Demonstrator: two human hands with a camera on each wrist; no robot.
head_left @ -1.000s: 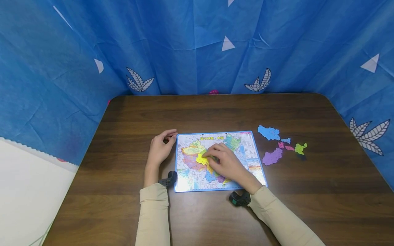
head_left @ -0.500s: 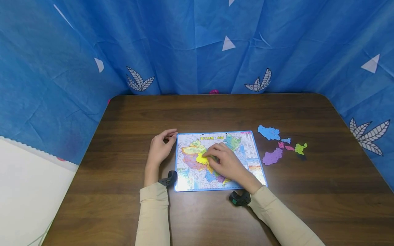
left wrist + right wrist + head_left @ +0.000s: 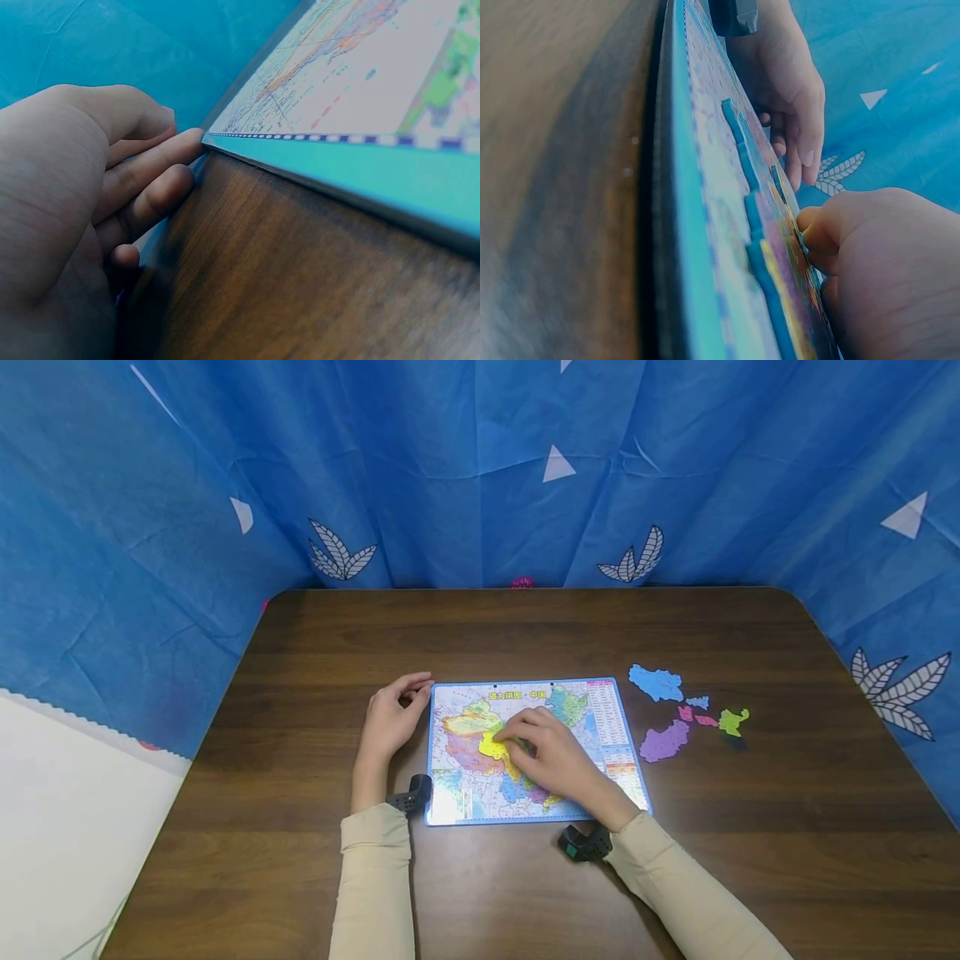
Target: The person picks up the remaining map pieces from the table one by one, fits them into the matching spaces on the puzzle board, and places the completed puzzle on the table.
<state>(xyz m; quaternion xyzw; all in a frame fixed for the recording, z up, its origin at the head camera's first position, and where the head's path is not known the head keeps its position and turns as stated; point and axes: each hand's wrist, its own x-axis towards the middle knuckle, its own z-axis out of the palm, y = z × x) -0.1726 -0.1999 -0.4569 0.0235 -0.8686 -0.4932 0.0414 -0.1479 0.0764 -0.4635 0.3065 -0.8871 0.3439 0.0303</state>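
A blue-edged map puzzle board (image 3: 450, 793) lies flat on the table. Coloured map pieces cover much of its middle, among them a bright yellow puzzle piece (image 3: 491, 747). My right hand (image 3: 551, 758) reaches over the board, its thumb and fingertips bent together at that yellow piece; part of the piece is hidden under them. In the right wrist view the thumb and curled fingers (image 3: 817, 232) are low on the pieces. At the board's far left corner rests my left hand (image 3: 390, 722), loosely bent, one fingertip touching the corner in the left wrist view.
Right of the board lie loose puzzle pieces: a large blue one (image 3: 656, 682), a small blue one (image 3: 697, 702), a purple one (image 3: 664, 742), two pink ones (image 3: 705, 721) and a green one (image 3: 732, 722). Behind the wooden table (image 3: 300, 635) hangs a blue curtain (image 3: 450, 468).
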